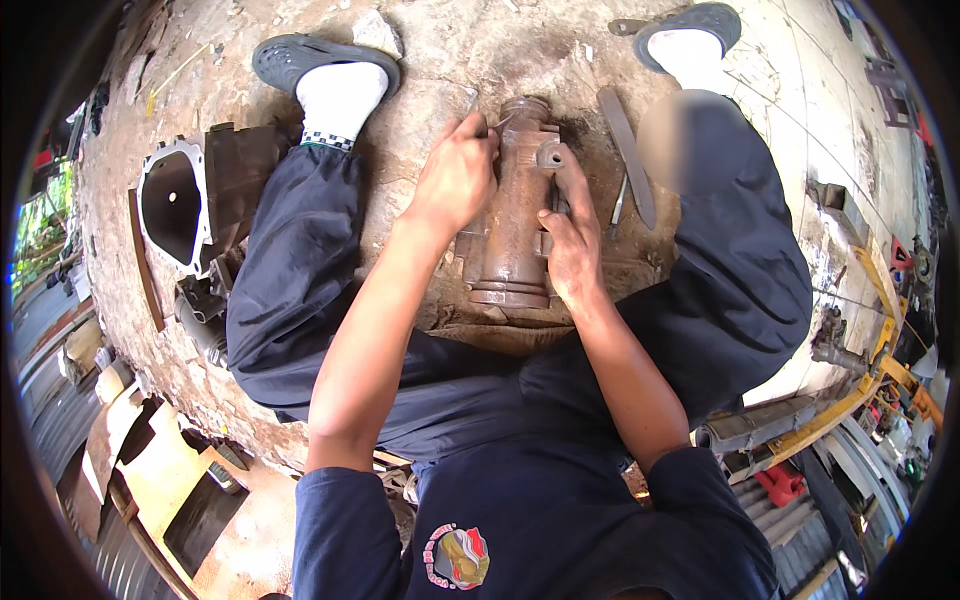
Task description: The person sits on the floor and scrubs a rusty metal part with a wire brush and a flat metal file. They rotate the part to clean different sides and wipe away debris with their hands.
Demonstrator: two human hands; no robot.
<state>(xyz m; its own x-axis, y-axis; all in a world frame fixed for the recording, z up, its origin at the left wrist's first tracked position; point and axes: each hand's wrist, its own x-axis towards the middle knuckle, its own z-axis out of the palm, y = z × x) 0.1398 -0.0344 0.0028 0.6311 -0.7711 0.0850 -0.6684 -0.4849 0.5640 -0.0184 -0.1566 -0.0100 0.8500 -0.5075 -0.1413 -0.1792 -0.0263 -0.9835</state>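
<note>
A rusty brown cylindrical metal housing (515, 225) lies lengthwise on the ground between my legs, its ringed, wider end toward me. My right hand (575, 240) grips its right side, the thumb on the body and the fingers by a lug with a hole. My left hand (458, 178) is closed at the upper left of the housing, near its narrow far end. Thin, light slivers show beside the left fingers, but what they hold is mostly hidden. Right of the housing lie a long flat metal bar (628, 160) and a slim screwdriver-like tool (619, 205).
A large hollow metal casing (205, 200) stands left of my left leg. A stone chunk (377, 35) sits by the left shoe. To the right are a yellow metal frame (840, 415), a red object (780, 484) and assorted parts. Corrugated sheets (130, 550) lie at lower left.
</note>
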